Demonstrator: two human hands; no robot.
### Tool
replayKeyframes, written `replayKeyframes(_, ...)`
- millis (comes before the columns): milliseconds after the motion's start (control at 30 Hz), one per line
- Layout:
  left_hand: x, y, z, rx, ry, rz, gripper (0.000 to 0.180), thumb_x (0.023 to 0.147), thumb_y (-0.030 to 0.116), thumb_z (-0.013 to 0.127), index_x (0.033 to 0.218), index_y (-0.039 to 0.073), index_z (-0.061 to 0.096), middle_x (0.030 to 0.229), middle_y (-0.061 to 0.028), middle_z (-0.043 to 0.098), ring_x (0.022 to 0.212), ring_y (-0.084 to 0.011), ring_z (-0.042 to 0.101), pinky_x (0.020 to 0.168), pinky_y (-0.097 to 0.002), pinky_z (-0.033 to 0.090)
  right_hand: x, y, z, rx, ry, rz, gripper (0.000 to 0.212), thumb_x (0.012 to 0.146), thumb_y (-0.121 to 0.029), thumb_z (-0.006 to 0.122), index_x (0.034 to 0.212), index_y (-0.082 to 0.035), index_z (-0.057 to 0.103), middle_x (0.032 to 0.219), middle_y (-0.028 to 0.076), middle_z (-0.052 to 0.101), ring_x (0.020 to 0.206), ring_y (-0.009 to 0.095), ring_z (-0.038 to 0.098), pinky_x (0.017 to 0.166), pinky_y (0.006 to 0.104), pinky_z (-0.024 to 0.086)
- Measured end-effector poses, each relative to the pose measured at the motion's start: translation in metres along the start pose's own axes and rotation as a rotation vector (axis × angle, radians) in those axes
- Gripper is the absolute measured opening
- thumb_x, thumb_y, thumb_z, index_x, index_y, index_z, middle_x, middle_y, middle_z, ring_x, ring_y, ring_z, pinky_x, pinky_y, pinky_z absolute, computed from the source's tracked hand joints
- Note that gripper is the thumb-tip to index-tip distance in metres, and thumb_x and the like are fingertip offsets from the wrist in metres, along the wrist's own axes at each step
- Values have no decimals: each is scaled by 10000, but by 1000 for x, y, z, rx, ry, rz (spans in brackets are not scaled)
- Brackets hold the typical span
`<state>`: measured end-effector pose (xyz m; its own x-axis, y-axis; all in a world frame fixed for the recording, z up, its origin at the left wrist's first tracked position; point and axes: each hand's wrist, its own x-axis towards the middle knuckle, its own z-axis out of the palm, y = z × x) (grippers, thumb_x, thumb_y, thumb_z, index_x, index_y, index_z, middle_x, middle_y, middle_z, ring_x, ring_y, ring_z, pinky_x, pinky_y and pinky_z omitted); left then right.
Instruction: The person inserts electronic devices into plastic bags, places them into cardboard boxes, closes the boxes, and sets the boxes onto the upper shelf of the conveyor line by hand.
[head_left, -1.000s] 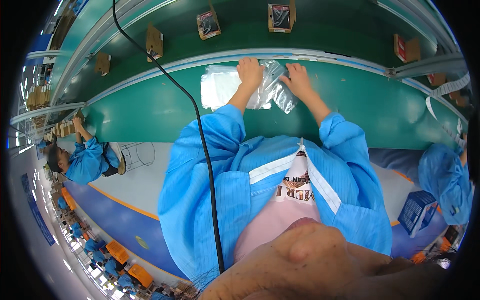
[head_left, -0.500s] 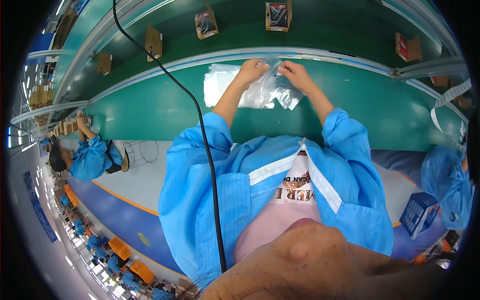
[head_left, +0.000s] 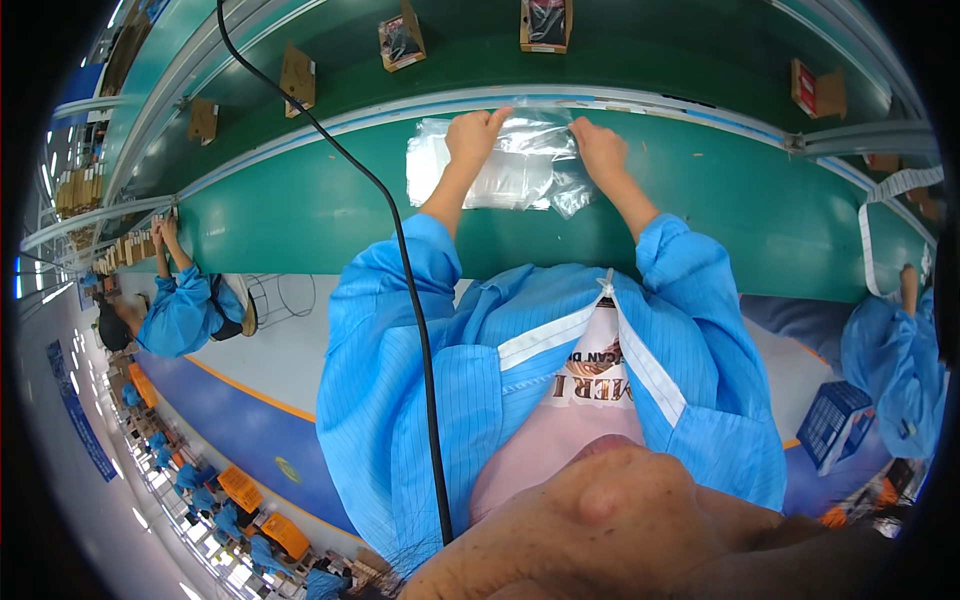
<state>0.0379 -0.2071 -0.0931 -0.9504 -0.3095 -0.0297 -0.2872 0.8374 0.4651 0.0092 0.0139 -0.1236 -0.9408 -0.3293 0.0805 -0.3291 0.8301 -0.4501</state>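
Observation:
A clear plastic bag (head_left: 543,128) is stretched between my two hands over the green work surface. My left hand (head_left: 474,138) pinches its left side, thumb pointing up. My right hand (head_left: 600,148) has its fingers closed at the bag's right edge. Beneath lies a pile of clear and whitish plastic bags (head_left: 430,165), partly covered by my left hand and the held bag. Another crumpled clear piece (head_left: 572,192) hangs or lies below my right hand; I cannot tell whether it belongs to the held bag.
Open cardboard boxes with dark contents (head_left: 401,45) stand on the green belt (head_left: 680,60) beyond a metal rail. A black cable (head_left: 372,180) crosses the view. Co-workers in blue (head_left: 185,310) sit left and right. A blue crate (head_left: 835,425) is on the floor at right.
My hands have moved apart, the left one leftward and the right slightly rightward, spreading the clear bag flatter between them. At the far right, a co-worker's hand has come into view.

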Motion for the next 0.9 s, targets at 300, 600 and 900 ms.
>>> replayKeyframes(300,5,18,-4,313,698,414,229,768,286,607,743,59,612,718,-108,591,735,-315,571,641,-430,433,-6,36,-23,-186,7,78,273,888,-387,493,865,-117,521,670,121,628,646,354,621,515,472,461)
replayKeyframes(600,-78,103,98,-30,-52,855,123,767,166,614,850,83,578,890,-80,545,889,-265,511,736,-394,388,-22,78,-67,67,173,87,424,867,-402,533,1121,-63,516,1080,170,546,917,342,586,711,429,490)
replayKeyframes(900,-79,122,113,-241,-4,654,112,796,147,576,789,43,618,800,-127,603,799,-322,553,723,-429,421,-100,81,-48,413,221,511,430,867,-373,546,1099,-12,518,834,141,629,777,330,621,669,394,490)
